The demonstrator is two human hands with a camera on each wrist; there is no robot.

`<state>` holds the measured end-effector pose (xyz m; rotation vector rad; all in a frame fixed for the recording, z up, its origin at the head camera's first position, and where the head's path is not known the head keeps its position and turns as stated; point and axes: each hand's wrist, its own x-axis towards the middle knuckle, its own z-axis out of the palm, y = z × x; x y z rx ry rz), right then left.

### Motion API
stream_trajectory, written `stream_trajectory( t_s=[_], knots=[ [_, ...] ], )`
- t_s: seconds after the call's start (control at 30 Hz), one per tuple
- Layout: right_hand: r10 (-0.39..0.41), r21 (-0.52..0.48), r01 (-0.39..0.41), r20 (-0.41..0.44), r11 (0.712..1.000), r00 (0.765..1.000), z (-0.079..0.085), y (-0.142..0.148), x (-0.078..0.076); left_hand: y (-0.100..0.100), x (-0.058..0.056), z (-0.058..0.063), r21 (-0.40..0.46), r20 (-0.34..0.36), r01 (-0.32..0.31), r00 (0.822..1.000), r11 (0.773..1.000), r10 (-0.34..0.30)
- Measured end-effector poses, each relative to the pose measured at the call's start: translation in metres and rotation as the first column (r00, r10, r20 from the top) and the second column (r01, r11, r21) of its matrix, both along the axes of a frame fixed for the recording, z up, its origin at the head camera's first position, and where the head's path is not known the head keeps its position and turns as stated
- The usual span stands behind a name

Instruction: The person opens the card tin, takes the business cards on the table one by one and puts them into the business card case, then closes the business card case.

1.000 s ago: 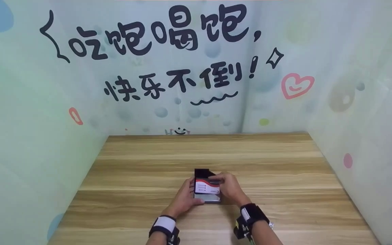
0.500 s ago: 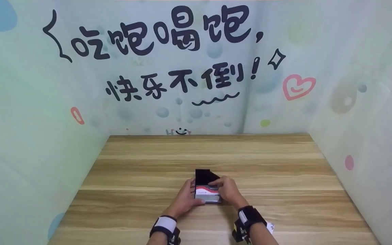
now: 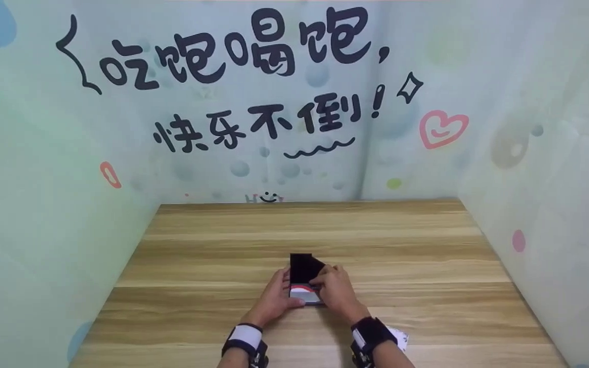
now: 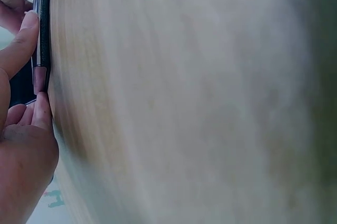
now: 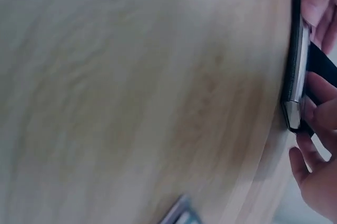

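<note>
A card case (image 3: 304, 268) with its black flap raised and a silvery front lies low over the table, in the middle of the head view. My left hand (image 3: 275, 296) grips it from the left, thumb on the near edge and fingers behind. A white business card (image 3: 302, 289) with a red band sits mostly inside the case, only a strip showing. My right hand (image 3: 339, 290) pinches the card at its upper right. In the left wrist view the case (image 4: 43, 40) appears edge-on. The right wrist view has my right fingers curled by the end of the case (image 5: 296, 66).
A white patterned card-like item (image 3: 399, 337) lies on the wood-grain table (image 3: 202, 255) beside my right wrist, partly hidden by it. A printed curtain (image 3: 325, 168) encloses the table's back and sides. Both wrists wear strapped cameras.
The business card has slid down toward me into the case, so less of it shows. My right hand has moved down with it; my left hand keeps its grip.
</note>
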<state>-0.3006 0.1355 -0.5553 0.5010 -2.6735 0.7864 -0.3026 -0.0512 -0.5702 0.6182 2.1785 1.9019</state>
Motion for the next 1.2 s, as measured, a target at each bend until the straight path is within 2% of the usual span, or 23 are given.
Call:
stream_trajectory(
  t_s=[0.1,0.3,0.37,0.47,0.57,0.77,0.9,1.03,1.13,1.2],
  knots=[
    [0.003,0.096,-0.003,-0.004,0.995,1.000,0.001,-0.001,0.005,-0.001,-0.001,-0.003,-0.010,-0.005,-0.004,1.000,1.000,0.004],
    [0.016,0.270,-0.017,0.005,0.963,1.000,0.010,-0.001,0.019,-0.002,0.001,-0.002,-0.108,-0.072,-0.042,0.997,0.993,0.035],
    [0.029,0.280,-0.025,-0.009,0.960,1.000,0.012,-0.001,0.025,-0.002,0.002,-0.003,-0.113,-0.069,-0.042,0.997,0.993,0.034],
    [0.044,0.252,-0.036,-0.026,0.967,0.999,0.017,0.002,0.034,-0.003,0.002,-0.004,-0.086,-0.044,-0.025,0.999,0.996,0.022],
    [0.050,0.225,-0.037,-0.054,0.974,0.997,0.024,0.006,0.045,-0.003,0.002,-0.004,-0.091,-0.049,-0.023,0.999,0.996,0.019],
    [0.038,0.256,0.001,-0.148,0.967,0.988,0.032,0.015,0.066,-0.003,0.000,-0.003,-0.187,-0.126,-0.066,0.991,0.980,0.043],
    [0.021,0.296,0.057,-0.253,0.953,0.967,0.032,0.023,0.081,-0.003,0.000,-0.004,-0.241,-0.146,-0.090,0.988,0.966,0.056],
    [-0.010,0.296,0.115,-0.332,0.948,0.943,0.033,0.038,0.100,-0.004,0.000,-0.004,-0.222,-0.101,-0.069,0.994,0.973,0.048],
    [-0.035,0.304,0.151,-0.357,0.941,0.934,0.035,0.052,0.113,-0.004,0.000,-0.003,-0.203,-0.058,-0.053,0.997,0.978,0.042],
    [-0.037,0.323,0.164,-0.367,0.932,0.930,0.035,0.062,0.120,-0.004,0.000,-0.002,-0.217,-0.055,-0.056,0.997,0.975,0.045]
  ],
)
